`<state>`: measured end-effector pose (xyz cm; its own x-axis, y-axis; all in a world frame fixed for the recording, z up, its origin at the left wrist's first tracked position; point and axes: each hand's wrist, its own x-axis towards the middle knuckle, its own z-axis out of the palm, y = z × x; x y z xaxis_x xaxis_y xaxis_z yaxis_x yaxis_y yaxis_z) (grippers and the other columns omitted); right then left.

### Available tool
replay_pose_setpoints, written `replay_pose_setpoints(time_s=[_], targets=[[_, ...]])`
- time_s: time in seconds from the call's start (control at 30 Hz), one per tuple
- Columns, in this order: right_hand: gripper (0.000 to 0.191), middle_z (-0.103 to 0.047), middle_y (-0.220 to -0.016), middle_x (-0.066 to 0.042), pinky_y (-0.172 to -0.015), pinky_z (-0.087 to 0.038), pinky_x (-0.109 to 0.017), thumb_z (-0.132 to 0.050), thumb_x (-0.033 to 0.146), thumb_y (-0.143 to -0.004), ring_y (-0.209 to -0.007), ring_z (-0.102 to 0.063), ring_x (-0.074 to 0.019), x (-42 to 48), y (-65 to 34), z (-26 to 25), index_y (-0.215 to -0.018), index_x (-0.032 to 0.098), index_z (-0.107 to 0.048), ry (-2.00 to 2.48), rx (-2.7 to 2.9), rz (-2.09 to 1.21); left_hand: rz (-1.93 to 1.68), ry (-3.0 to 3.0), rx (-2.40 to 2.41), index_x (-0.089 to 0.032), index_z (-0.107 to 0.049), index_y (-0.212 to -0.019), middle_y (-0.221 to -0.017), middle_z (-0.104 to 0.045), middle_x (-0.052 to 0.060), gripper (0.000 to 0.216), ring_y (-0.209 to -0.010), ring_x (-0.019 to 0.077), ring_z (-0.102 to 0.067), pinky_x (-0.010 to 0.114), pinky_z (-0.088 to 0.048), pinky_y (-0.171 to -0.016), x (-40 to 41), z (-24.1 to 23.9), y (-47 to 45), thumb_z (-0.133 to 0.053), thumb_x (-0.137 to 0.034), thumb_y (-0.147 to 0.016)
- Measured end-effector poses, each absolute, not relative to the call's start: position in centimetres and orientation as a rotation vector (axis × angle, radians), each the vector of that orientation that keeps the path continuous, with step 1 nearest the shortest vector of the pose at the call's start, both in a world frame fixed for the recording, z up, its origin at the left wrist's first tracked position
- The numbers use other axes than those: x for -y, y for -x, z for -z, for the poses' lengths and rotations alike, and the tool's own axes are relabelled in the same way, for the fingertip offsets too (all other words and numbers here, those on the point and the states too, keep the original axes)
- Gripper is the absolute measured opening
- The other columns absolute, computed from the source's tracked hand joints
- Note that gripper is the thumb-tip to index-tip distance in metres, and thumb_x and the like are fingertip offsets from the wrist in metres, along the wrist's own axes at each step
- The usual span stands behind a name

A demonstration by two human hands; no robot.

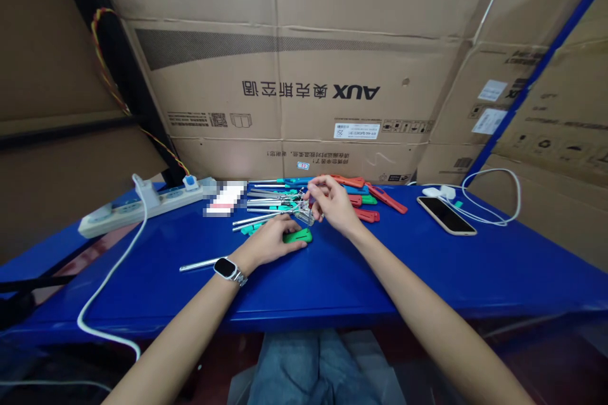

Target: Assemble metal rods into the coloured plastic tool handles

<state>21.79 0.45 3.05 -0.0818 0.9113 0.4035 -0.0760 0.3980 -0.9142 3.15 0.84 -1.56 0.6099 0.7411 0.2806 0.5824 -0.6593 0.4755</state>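
Pressing a green handle flat mid-table, left hand lies w/ fingers closed over it. Right hand pinches a thin metal piece just above; tool pile near far edge.

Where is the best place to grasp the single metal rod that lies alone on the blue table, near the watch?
Probably pinch the metal rod near its middle, coming from above with fingers on its two long sides. It is thin, lies flat on the blue table, and has free space around it.
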Motion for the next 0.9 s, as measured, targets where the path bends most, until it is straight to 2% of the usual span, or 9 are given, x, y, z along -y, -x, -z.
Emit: replay_pose_setpoints(time_s=[0.07,0.13,0.27,0.37,0.53,0.63,0.67,0.8,0.9], targets=[[0.048,-0.067,-0.08,0.002,-0.035,-0.044,-0.02,-0.066,0.062,-0.076,-0.041,-0.055,-0.0066,-0.2,-22.3,-3.0,-0.097,0.019,-0.058,0.774,1.449,-1.055,-0.638,-2.508,-1.056,-0.019,-0.071,-0.097,-0.1,-0.065,0.008,0.038,-0.091,0.0243,-0.06,0.033,-0.048,-0.077,-0.8,1.6,-3.1,-0.065,-0.054,-0.084],[0.047,-0.067,-0.077,0.001,-0.037,-0.046,-0.02,-0.067,0.061,-0.076,-0.043,-0.055,-0.0067,0.0,-22.6,-3.0,-0.095,0.018,-0.062,0.763,1.495,-1.072,-0.631,-2.515,-1.041,-0.019,-0.071,-0.096,-0.1,-0.065,0.007,0.037,-0.092,0.0242,-0.06,0.033,-0.047,-0.079,-0.8,1.6,-3.2,-0.064,-0.053,-0.086],[0.042,-0.062,-0.057,0.005,-0.034,-0.041,-0.019,-0.076,0.055,-0.072,-0.038,-0.052,-0.0084,-0.2,-22.5,-2.8,-0.079,0.02,-0.053,0.818,1.482,-0.983,-0.613,-2.523,-1.054,-0.018,-0.071,-0.098,-0.102,-0.064,0.008,0.035,-0.094,0.0246,-0.06,0.034,-0.048,-0.081,-0.8,1.6,-3.3,-0.065,-0.05,-0.086],[0.047,-0.066,-0.062,0.003,-0.033,-0.039,-0.019,-0.08,0.052,-0.069,-0.037,-0.051,-0.0083,-0.5,-22.2,-2.8,-0.075,0.022,-0.044,0.828,1.393,-0.915,-0.589,-2.546,-1.08,-0.018,-0.071,-0.101,-0.105,-0.064,0.009,0.035,-0.097,0.026,-0.061,0.035,-0.049,-0.083,-0.6,1.5,-3.3,-0.065,-0.05,-0.086],[0.044,-0.072,-0.071,-0.001,-0.034,-0.038,-0.02,-0.076,0.054,-0.073,-0.035,-0.049,-0.0067,-0.5,-23.9,-3.4,-0.078,0.021,-0.047,0.831,1.302,-0.772,-0.611,-2.662,-1.149,-0.02,-0.065,-0.118,-0.118,-0.062,0.011,0.048,-0.109,0.0303,-0.059,0.042,-0.048,-0.095,0.5,0.9,-2.2,-0.07,-0.051,-0.082],[0.044,-0.07,-0.065,-0.001,-0.032,-0.032,-0.02,-0.073,0.056,-0.074,-0.032,-0.046,-0.0074,-0.1,-25.6,-2.5,-0.075,0.021,-0.048,1.008,1.453,-0.832,-0.64,-2.726,-1.194,-0.022,-0.062,-0.122,-0.129,-0.058,0.013,0.052,-0.118,0.0332,-0.055,0.046,-0.044,-0.101,1.3,0.7,-0.8,-0.067,-0.056,-0.083],[0.042,-0.07,-0.063,-0.001,-0.032,-0.03,-0.02,-0.07,0.056,-0.076,-0.032,-0.045,-0.0078,0.1,-25.9,-2.0,-0.074,0.021,-0.049,1.088,1.531,-0.869,-0.623,-2.73,-1.207,-0.022,-0.063,-0.12,-0.126,-0.059,0.012,0.049,-0.117,0.033,-0.056,0.046,-0.045,-0.1,1.5,0.6,-0.4,-0.066,-0.055,-0.085],[0.03,-0.064,-0.058,0.0,-0.044,-0.038,-0.023,-0.067,0.043,-0.082,-0.045,-0.054,-0.0121,0.7,-25.9,0.5,-0.069,0.019,-0.053,1.359,1.812,-0.714,-0.535,-2.748,-1.162,-0.021,-0.064,-0.114,-0.109,-0.063,0.009,0.033,-0.106,0.0286,-0.058,0.043,-0.047,-0.093,1.8,0.8,0.6,-0.056,-0.047,-0.094],[0.024,-0.064,-0.064,-0.002,-0.055,-0.04,-0.025,-0.066,0.034,-0.084,-0.058,-0.059,-0.0146,0.8,-25.3,1.3,-0.068,0.018,-0.058,1.461,2.008,-0.518,-0.531,-2.766,-1.092,-0.022,-0.063,-0.116,-0.111,-0.062,0.009,0.031,-0.107,0.0278,-0.057,0.043,-0.046,-0.095,1.8,1.0,0.8,-0.054,-0.045,-0.096]])
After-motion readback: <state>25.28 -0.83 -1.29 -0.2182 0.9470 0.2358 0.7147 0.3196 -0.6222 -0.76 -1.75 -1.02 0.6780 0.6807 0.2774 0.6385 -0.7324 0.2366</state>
